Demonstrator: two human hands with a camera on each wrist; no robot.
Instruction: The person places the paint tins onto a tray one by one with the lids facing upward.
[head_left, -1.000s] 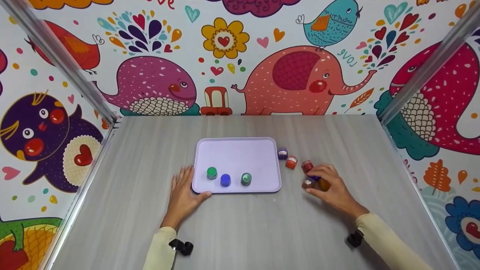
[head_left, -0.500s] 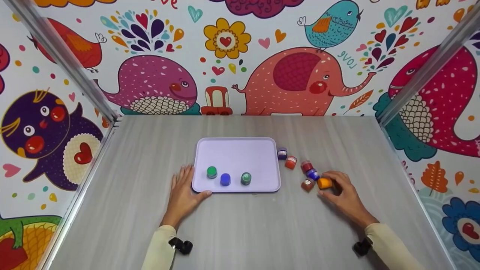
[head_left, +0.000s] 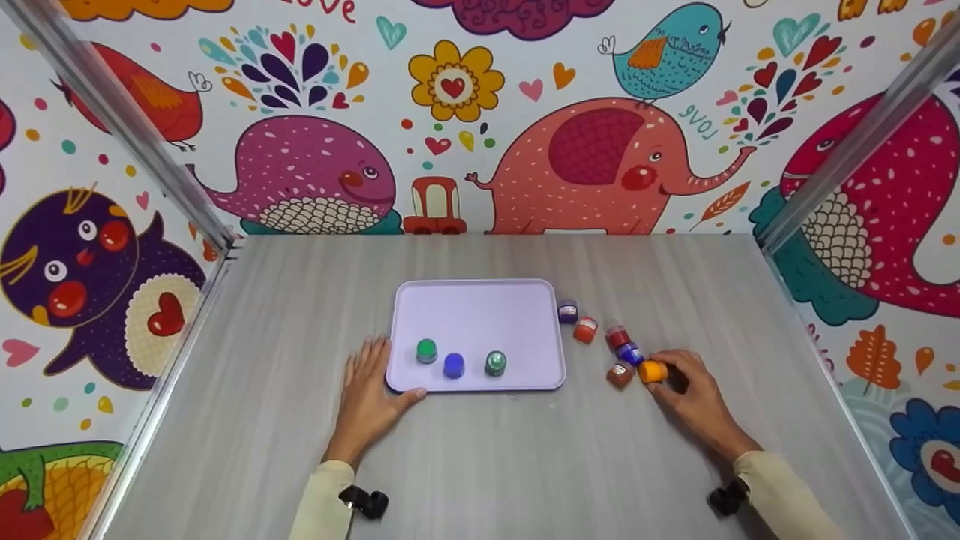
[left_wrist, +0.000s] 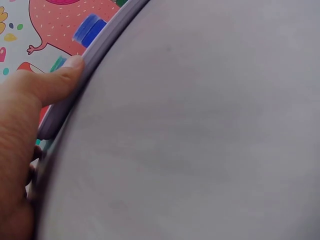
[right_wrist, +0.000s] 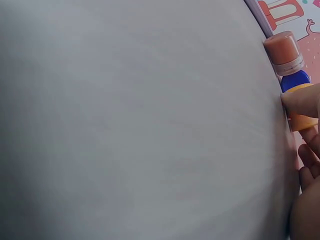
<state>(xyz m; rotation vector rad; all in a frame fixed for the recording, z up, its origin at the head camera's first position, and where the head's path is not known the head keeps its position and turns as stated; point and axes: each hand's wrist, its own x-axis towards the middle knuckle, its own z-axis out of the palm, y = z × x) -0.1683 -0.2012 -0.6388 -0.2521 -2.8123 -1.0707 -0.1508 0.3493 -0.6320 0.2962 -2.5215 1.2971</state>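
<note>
The right hand (head_left: 694,397) pinches an orange jar (head_left: 652,371) on the table (head_left: 525,465) — beside other jars. The left hand (head_left: 373,386) lies flat, thumb against the tray (head_left: 480,315).

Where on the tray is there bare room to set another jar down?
The tray is bare across its far half and right of the teal jar. The near edge is crowded: green jar, blue jar, teal jar in a row.

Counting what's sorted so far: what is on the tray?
On the tray stand three small jars: green, blue and teal-green. The left hand hides only a bit of its near-left corner.
</note>
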